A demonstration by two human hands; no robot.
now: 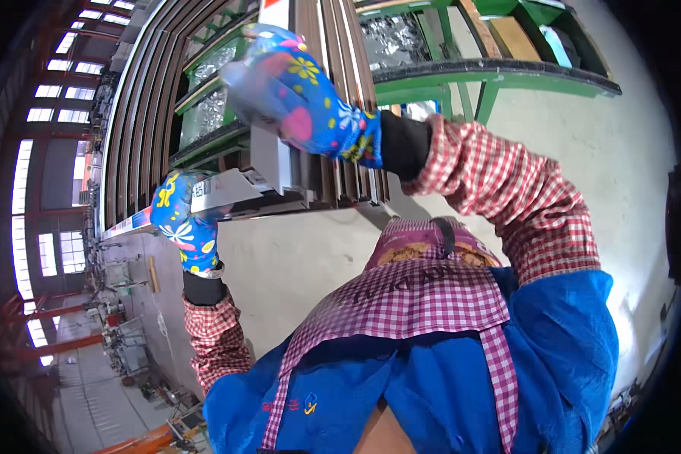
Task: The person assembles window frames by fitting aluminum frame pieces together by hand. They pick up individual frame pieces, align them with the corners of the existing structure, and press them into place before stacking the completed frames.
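Both of my hands wear blue gloves with a bright flower pattern. My left hand [181, 219] is closed at the near left corner of a rectangular frame, its fingers round the end of a pale grey profile [227, 191] with a printed label. My right hand [295, 98] is raised above the long brown profiles [348, 83] at the frame's right side. Motion smears its fingers, and whether they grip anything cannot be made out. Just below it, an upright pale strip [266, 157] stands close to the grey profile.
The brown frame rests on a green metal rack [461, 89] with dark edge strips. Clear-wrapped parts [395, 41] lie in the rack, with a cardboard piece [513, 38] at far right. Pale floor [295, 265] shows near me; workshop equipment [129, 344] stands along the left.
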